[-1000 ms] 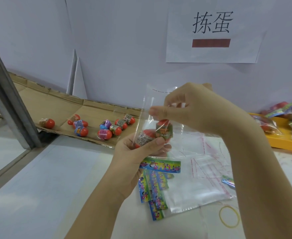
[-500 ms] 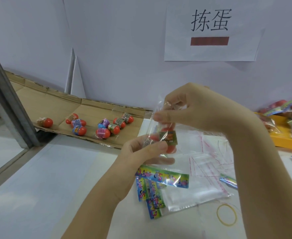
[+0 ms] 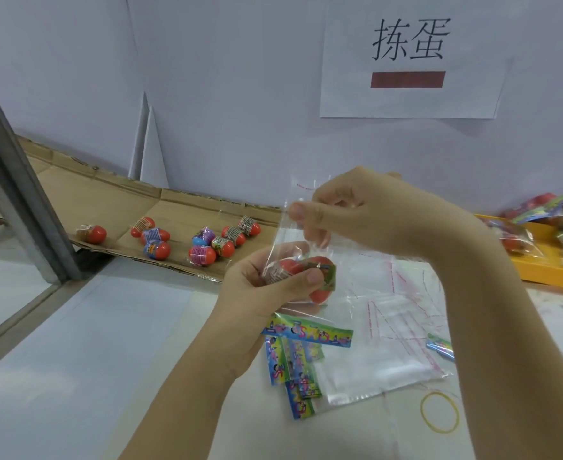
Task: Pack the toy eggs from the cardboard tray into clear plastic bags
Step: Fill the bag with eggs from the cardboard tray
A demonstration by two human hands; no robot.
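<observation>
Steadying a bag (image 3: pixel 290 234) of eggs (image 3: pixel 321 293), likely for closing
Keeping labels (image 3: pixel 306 333) and spare bags (image 3: pixel 389 346) close for reach; cupping the eggs through the bag with left hand (image 3: pixel 267 287) curled beneath, bearing their weight; pinching its mouth taut with right hand (image 3: pixel 366 217); leaving loose eggs (image 3: pixel 203 254) on the tray (image 3: pixel 174 207) beyond, awaiting later bags.

The left hand (image 3: pixel 257 288) and the right hand (image 3: pixel 363 212) are bare, with short, plain fingernails (image 3: pixel 315 277). The left forearm (image 3: pixel 190 376) and right forearm (image 3: pixel 506 327) are uncovered down to the picture's lower edge.
</observation>
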